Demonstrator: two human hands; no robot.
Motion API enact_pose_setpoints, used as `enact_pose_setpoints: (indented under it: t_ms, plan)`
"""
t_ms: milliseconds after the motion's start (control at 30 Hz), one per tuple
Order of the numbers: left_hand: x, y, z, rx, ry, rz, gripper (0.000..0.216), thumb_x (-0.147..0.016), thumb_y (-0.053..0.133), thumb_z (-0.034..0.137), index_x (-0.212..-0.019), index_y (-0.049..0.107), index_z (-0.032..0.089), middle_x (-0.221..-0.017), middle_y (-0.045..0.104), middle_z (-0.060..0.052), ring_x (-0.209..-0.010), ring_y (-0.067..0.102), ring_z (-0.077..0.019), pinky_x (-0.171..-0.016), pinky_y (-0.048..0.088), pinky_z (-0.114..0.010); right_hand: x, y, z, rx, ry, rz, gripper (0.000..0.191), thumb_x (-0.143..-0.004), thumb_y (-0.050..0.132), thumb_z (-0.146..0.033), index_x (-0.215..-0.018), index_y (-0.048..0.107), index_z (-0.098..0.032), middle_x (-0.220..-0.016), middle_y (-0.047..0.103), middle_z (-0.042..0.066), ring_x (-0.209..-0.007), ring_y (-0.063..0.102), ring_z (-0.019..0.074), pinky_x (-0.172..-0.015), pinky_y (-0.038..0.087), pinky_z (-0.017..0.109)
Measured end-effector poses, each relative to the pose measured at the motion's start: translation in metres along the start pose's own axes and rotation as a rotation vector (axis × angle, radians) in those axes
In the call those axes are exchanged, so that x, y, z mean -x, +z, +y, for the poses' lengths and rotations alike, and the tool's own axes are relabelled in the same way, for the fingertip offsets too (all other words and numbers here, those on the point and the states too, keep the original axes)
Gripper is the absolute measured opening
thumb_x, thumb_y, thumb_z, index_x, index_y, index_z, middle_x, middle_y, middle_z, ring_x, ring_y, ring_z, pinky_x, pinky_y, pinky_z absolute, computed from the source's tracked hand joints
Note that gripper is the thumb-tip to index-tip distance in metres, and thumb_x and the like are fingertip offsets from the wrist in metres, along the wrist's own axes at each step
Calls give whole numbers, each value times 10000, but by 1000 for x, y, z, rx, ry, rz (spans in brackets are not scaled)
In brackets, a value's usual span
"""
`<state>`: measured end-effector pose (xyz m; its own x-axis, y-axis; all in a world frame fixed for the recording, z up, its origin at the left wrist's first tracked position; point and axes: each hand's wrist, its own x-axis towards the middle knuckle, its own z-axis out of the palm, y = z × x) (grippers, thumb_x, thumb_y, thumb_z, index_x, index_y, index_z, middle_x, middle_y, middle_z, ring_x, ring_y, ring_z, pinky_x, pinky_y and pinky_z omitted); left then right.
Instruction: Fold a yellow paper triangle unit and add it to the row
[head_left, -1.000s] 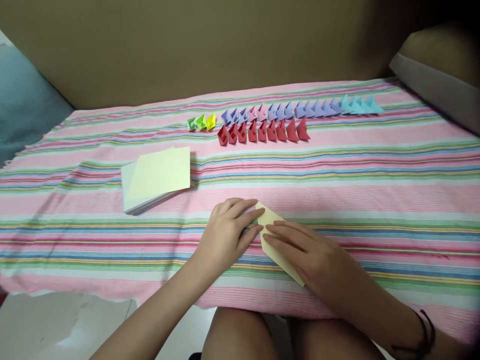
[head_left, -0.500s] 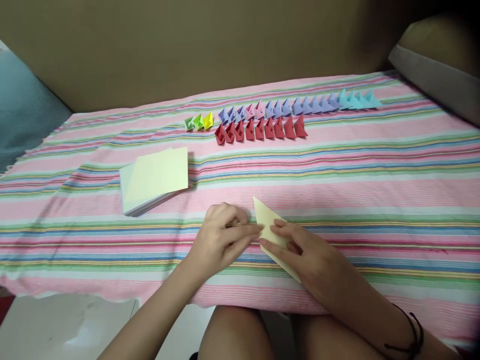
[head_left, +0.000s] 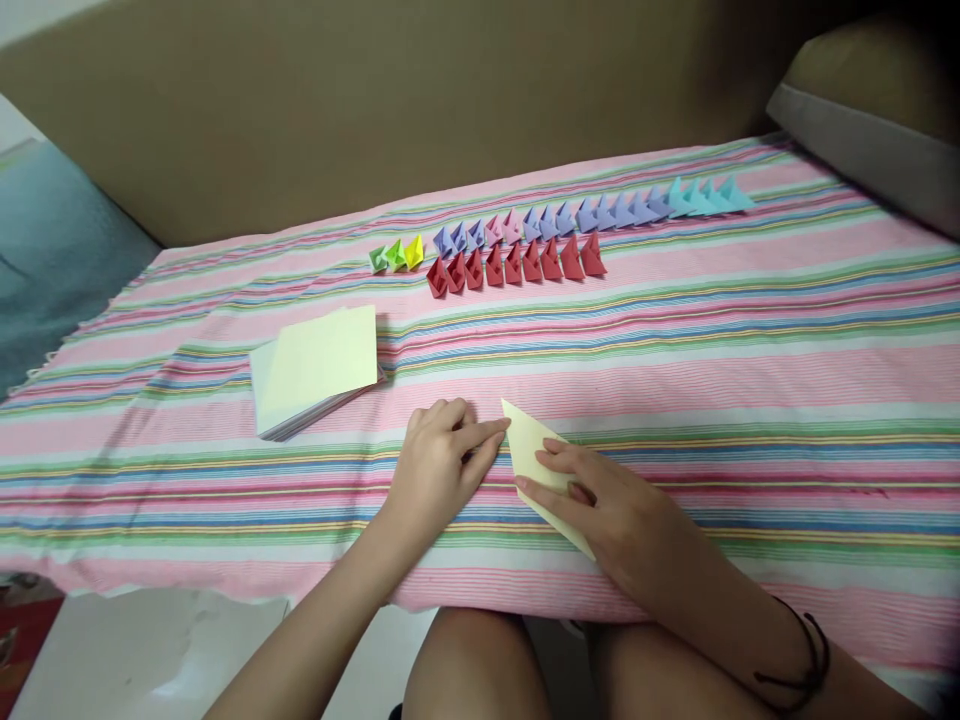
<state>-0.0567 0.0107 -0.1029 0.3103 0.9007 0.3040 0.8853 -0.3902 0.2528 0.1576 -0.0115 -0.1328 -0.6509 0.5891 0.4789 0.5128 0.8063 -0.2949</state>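
Note:
A pale yellow folded paper (head_left: 529,447) lies on the striped cloth (head_left: 675,330), its point aimed away from me. My right hand (head_left: 607,510) rests flat on its lower part, fingers stretched out and pressing it down. My left hand (head_left: 442,462) lies beside the paper's left edge, fingers loosely curled, index and thumb tips touching the edge near the point.
A stack of square papers (head_left: 315,368) with a yellow sheet on top sits to the left. Rows of small folded paper boats, red (head_left: 514,264), purple and blue (head_left: 592,212), green and yellow (head_left: 395,255), line the far side. A grey pillow (head_left: 862,120) lies at the right.
My left fingers slid up along the paper's left edge toward its point. My right hand stayed on the paper. The camera tilted slightly.

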Motion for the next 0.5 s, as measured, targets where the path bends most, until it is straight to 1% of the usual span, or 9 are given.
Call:
enact_pose_setpoints:
  t_ms: [133, 333, 400, 467, 500]
  plan:
    - [-6, 2, -2, 6, -33, 6, 238, -910, 533, 295, -1051, 724, 284, -747, 562, -21, -733, 534, -161, -655, 345, -312, -1, 0, 0, 0, -2, 11, 451, -860, 409, 32, -1192, 637, -172, -1130, 611, 148, -1203, 534, 248, -980, 505, 390]
    - [-22, 3, -10, -29, -74, 28, 235, -900, 545, 307, -1031, 737, 269, -685, 533, -18, -691, 546, -163, -621, 379, -302, -1, 1, 1, 16, -16, 8, 457, -856, 416, 33, -1210, 626, -166, -1146, 600, 156, -1221, 519, 253, -996, 489, 403]
    - [-22, 0, -11, -10, -52, 59, 233, -903, 534, 284, -1007, 738, 245, -742, 576, -33, -744, 570, -175, -668, 417, -316, -1, 1, 1, 31, -13, 0, 458, -859, 417, 28, -1215, 621, -174, -1152, 598, 154, -1224, 519, 245, -989, 494, 391]
    - [-17, -4, -7, 58, 32, 71, 241, -915, 498, 245, -1013, 717, 220, -896, 634, -61, -871, 593, -190, -773, 451, -345, -1, 1, 1, 48, -5, 0, 432, -869, 432, 6, -1201, 629, -186, -1150, 602, 148, -1210, 533, 236, -974, 504, 381]
    - [-12, -7, -3, 109, 89, 57, 245, -921, 481, 229, -1032, 699, 218, -991, 649, -70, -949, 592, -194, -837, 453, -359, -2, 2, 1, 56, -2, 8, 415, -874, 442, -10, -1192, 636, -192, -1144, 607, 145, -1195, 546, 233, -966, 509, 379]
